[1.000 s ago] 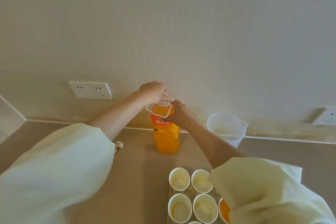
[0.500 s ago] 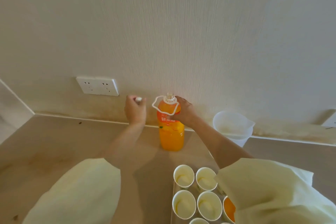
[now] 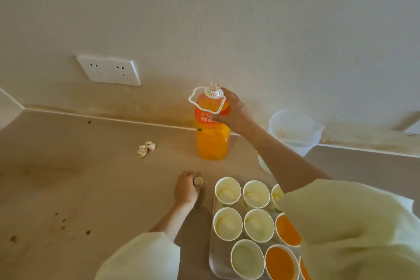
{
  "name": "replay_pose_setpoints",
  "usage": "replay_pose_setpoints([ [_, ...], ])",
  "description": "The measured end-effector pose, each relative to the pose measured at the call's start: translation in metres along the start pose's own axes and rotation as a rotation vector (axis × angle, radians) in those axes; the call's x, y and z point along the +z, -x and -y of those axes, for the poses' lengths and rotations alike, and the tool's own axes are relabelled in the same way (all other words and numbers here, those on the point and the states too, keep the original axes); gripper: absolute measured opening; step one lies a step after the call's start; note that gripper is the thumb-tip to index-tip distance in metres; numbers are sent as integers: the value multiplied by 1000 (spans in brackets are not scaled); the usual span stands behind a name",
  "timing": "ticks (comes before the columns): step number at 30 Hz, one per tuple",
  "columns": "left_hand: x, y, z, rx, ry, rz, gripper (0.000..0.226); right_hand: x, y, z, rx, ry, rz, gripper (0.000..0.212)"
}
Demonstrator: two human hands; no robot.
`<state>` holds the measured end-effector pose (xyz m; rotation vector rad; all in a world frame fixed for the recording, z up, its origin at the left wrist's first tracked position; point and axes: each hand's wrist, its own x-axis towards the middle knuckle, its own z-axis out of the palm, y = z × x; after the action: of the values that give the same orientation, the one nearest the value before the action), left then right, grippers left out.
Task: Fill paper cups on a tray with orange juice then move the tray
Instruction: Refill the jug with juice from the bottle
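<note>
While the right hand [image 3: 229, 112] grips the upright, uncapped bottle [image 3: 212, 127] at its label, the left hand [image 3: 186, 190] rests on the counter [image 3: 91, 188] with its fingers closed on the cap [image 3: 198, 181]. Just right of the left hand lies the tray [image 3: 212, 254] of cups [image 3: 228, 190], some holding juice. A clear jug [image 3: 295, 130] stands beyond the right forearm.
</note>
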<state>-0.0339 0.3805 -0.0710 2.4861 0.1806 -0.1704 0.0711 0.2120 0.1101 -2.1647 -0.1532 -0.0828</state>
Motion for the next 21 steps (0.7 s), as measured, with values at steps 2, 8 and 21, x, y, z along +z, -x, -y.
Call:
replay_pose_setpoints([
  [2,5,1,2,46,-25,-4,33,0,0,-2,-10,-19,-7,82],
  [8,-13,-17,-14,0,35,22,83,4,2,-8,-26,-51,3,85],
  [21,-89,-109,-91,153,403,527,101,-11,-5,-37,-57,-146,66,97],
])
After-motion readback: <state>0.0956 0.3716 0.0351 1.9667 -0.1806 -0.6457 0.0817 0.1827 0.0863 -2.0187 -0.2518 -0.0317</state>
